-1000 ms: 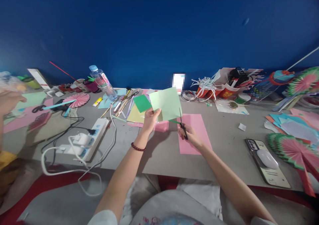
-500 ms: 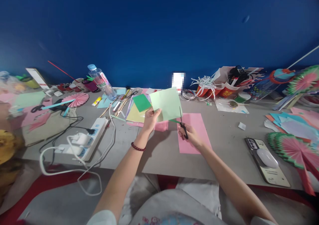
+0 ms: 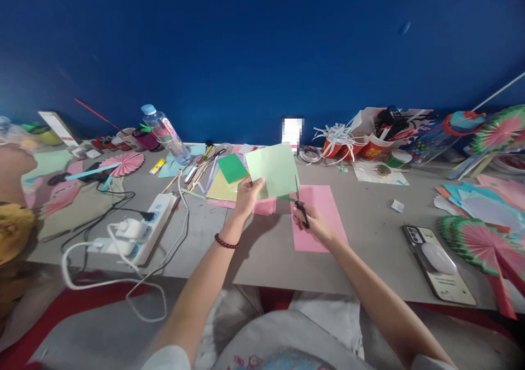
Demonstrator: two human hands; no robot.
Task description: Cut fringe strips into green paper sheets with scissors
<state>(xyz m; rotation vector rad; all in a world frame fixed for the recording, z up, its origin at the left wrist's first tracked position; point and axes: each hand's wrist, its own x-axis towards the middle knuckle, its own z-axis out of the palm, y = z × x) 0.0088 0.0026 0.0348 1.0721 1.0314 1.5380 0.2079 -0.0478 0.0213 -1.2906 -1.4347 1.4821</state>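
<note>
Pale green paper in a flat sheet (image 3: 274, 168) is held up over the counter (image 3: 266, 266), beyond and left of a flat pink rectangular paper sheet (image 3: 322, 233). From here I see the left hand's (image 3: 247, 196) grip pinching its lower edge. Above the pink sheet, the right hand's (image 3: 310, 219) grip holds black-handled scissors (image 3: 302, 213), blades at the pale green paper's right edge.
</note>
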